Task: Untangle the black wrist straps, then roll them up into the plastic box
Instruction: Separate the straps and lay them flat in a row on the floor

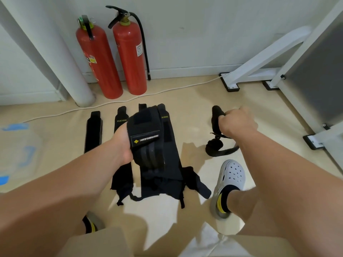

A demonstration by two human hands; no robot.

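1. On the floor: flat straps (93, 130) lie side by side.
2. Left hand (122, 144) grips a wide strap (146, 138); right hand (237, 123) clenches the tangled strap (213, 147).
3. Step: untangling. Next, work that knot loose.

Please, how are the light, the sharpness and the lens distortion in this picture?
Head view: the wide lens bends the white pipe and white metal frame; head view: hard-edged shadows and bright patches cross the floor; head view: the label on the wrist strap in the left hand is sharp, the plastic box at the edge soft.
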